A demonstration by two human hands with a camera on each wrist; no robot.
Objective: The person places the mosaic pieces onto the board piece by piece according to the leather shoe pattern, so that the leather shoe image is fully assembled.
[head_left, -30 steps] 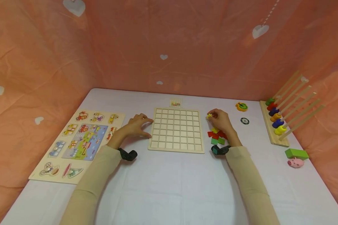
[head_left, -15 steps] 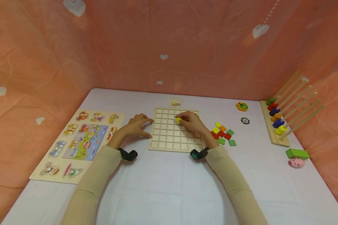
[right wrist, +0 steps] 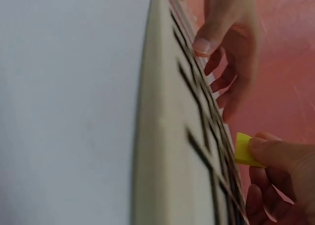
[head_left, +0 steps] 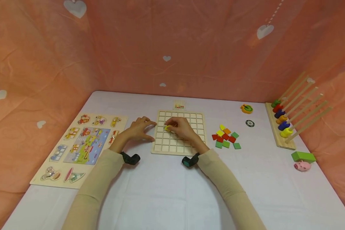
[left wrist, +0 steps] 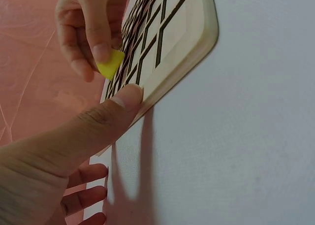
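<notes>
A pale wooden grid board (head_left: 162, 147) lies in the middle of the table. My right hand (head_left: 183, 128) is over the board's left half and pinches a small yellow tile (head_left: 167, 128) between thumb and fingers. In the left wrist view the yellow tile (left wrist: 110, 63) is held close above the grid squares. My left hand (head_left: 138, 129) is at the board's left edge, fingers spread and thumb (left wrist: 129, 97) touching the rim. Right of the board lies a loose group of red, green, yellow and orange tiles (head_left: 225, 136).
A small pattern card (head_left: 179, 104) lies behind the board. To the left is a vehicle peg puzzle (head_left: 87, 145). On the right stand a rack with upright rods (head_left: 286, 131), a green block (head_left: 303, 157), a pink pig (head_left: 302, 165), a round chip (head_left: 250, 123) and an orange-green toy (head_left: 246, 109).
My right hand has moved left from the loose tiles to over the board's left half, carrying the yellow tile. The left hand has stayed at the board's edge.
</notes>
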